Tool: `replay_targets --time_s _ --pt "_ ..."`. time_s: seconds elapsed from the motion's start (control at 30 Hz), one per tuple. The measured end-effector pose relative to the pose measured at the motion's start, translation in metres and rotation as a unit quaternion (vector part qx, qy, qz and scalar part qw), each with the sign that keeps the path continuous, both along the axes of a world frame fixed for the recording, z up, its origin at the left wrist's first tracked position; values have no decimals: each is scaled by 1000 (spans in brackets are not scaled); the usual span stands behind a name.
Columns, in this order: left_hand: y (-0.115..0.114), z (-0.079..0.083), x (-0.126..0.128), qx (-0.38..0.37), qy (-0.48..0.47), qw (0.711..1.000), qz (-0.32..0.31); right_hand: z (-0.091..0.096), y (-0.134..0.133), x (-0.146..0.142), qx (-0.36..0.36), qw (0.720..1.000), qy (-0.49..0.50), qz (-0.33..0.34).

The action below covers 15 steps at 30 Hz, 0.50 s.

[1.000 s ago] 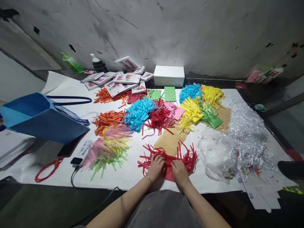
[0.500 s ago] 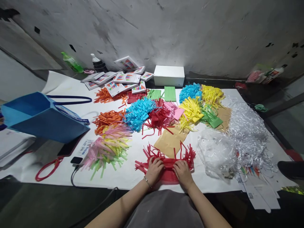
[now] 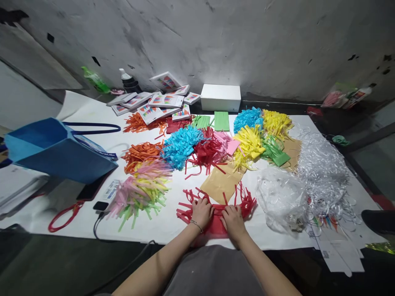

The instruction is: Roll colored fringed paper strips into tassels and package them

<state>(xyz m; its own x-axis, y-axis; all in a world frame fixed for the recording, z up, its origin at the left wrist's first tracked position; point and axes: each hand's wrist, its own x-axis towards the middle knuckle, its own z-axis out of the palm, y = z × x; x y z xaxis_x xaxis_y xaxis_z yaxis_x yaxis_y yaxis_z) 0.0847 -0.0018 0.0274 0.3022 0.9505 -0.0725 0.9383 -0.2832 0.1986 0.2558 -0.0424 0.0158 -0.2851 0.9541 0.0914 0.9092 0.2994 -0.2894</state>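
Observation:
A red fringed paper piece lies at the near edge of the white-covered table, its cut strips fanning out to both sides. My left hand presses on its left half with fingers curled over the folded edge. My right hand does the same on the right half, close beside the left. A thin bracelet circles my left wrist. Just beyond my hands lies a brown paper sheet.
Piles of fringed paper in blue, yellow, orange, pink-green and red fill the middle. Clear plastic and silver shreds lie right. A blue bag, a phone and a cable sit left; a white box and printed cards at the wall.
My hands have shifted slightly along the folded edge of the red piece, moving closer together; the fringe has spread a little differently. Everything else stays put.

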Motion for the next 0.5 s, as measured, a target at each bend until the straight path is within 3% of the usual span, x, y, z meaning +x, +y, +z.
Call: replay_targets --time_s 0.1,0.27,0.5 --pt "-6 -2 -3 37 -26 998 -45 -4 -1 1 1 1000 3 -2" --pt "-11 -21 -5 92 -68 980 -163 -6 -3 4 5 1000 16 -15" --pt "-7 -30 -9 84 -116 974 -178 -12 -1 -7 38 999 21 20"
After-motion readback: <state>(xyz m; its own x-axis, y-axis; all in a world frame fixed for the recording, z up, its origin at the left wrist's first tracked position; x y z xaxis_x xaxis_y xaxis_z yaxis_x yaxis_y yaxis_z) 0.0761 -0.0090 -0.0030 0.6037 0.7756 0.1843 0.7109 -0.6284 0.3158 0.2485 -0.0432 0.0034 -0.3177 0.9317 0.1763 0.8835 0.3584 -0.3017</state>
